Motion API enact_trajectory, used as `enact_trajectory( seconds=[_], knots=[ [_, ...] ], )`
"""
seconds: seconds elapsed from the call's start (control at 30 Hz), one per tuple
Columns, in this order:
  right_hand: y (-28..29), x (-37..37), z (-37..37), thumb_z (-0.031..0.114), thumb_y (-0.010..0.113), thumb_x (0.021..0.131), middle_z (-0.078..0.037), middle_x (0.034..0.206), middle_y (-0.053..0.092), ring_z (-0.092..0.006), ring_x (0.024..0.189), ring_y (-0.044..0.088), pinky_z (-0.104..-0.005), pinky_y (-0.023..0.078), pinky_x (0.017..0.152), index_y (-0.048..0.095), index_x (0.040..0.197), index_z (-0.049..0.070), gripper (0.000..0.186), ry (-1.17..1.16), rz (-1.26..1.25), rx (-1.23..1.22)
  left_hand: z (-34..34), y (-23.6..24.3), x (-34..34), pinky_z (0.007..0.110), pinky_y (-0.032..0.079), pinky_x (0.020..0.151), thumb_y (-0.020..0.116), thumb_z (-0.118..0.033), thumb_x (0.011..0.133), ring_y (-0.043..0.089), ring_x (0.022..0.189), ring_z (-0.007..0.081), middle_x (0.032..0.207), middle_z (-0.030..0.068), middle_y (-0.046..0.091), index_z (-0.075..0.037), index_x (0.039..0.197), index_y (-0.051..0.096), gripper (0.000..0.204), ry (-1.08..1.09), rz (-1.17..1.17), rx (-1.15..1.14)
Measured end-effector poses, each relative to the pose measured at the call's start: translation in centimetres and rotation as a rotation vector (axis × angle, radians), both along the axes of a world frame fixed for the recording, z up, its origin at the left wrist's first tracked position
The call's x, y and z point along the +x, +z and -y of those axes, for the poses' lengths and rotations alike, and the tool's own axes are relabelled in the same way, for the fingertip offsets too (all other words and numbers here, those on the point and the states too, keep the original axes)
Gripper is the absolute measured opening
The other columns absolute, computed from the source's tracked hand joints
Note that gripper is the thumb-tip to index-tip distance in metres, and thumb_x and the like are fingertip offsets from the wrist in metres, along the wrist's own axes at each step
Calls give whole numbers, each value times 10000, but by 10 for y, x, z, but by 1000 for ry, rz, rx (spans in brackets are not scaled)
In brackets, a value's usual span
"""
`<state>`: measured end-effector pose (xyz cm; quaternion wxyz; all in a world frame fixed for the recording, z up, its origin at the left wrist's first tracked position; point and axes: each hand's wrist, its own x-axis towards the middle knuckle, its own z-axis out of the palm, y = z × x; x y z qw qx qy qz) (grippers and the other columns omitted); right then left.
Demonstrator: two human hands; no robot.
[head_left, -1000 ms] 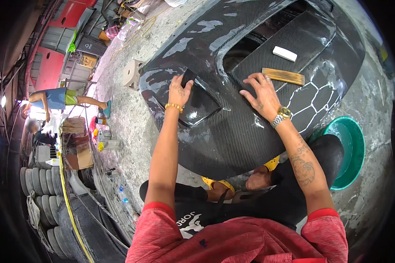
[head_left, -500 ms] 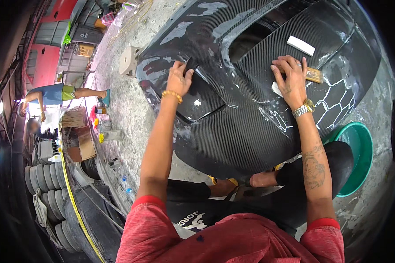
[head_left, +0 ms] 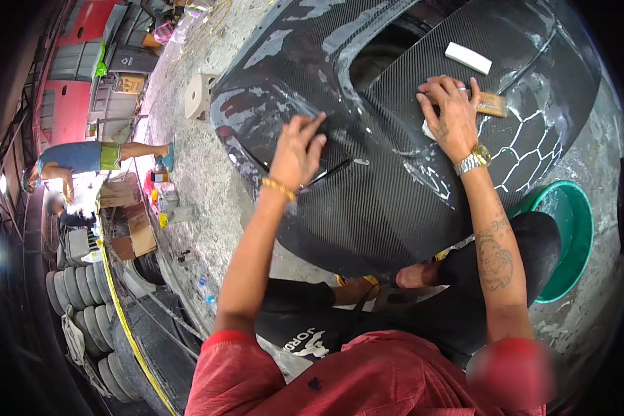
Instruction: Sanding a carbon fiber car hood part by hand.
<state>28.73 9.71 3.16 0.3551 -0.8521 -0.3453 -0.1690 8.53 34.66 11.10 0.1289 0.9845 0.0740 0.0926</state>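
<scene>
A carbon-weave car hood [head_left: 388, 208], wet and glossy with whitish film, spreads in front of me. Over its left part is my left hand [head_left: 299, 156], blurred, its fingers bent round a dark sheet that barely stands out against the black weave. My right hand [head_left: 451, 121] lies on the right part with its fingers spread. A tan wooden block [head_left: 491, 105] sits against that hand's right side. Partly under the palm is a white piece [head_left: 428, 130], and a longer white block [head_left: 469, 58] rests farther up the hood.
A green basin [head_left: 574, 270] with liquid stands by my right knee. Left of the hood is a beige stool [head_left: 200, 96]. Stacked tires [head_left: 83, 288] and a yellow strip [head_left: 121, 312] line the far left, where another person [head_left: 76, 158] stands.
My left hand has slid right and slightly nearer across the hood, and the dark sheet is now harder to see. My right hand stays in place on the panel. The view has shifted slightly.
</scene>
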Motion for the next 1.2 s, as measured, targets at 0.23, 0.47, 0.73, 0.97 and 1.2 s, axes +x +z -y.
enact_trajectory(
  seconds=[0.23,0.47,0.73,0.97,1.2],
  knots=[
    [-2,2,-8,234,659,958,-46,1122,690,-274,1162,622,-610,222,1191,741,1065,132,169,43,-14,65,-85,-21,26,481,504,962,665,-287,962,630,1081,466,1170,281,645,69,1131,694,395,235,88,199],
    [-1,4,-7,238,646,962,-48,1117,686,-282,1162,615,-591,240,1180,735,1079,131,182,29,-8,64,-30,-20,19,481,477,971,654,-148,932,622,1028,429,1146,219,652,17,1205,722,326,196,203,130],
    [9,3,-12,231,664,950,-49,1107,683,-283,1179,601,-574,254,1176,738,1076,130,178,54,-2,79,-38,15,23,493,497,946,632,-134,945,607,1025,431,1183,196,653,-20,1268,704,351,181,48,188],
    [3,7,-4,234,664,944,-49,1101,686,-282,1161,607,-566,260,1173,744,1056,133,170,40,-21,47,64,13,-6,490,500,916,653,-155,931,591,1041,409,1184,190,657,-44,1277,696,366,-6,-10,90],
    [-3,5,-14,233,666,938,-43,1121,673,-273,1155,607,-566,249,1194,750,1066,129,184,55,-29,60,76,4,-11,479,484,971,647,-130,948,628,1015,441,1176,221,668,-2,1235,714,322,98,7,117]
  ],
)
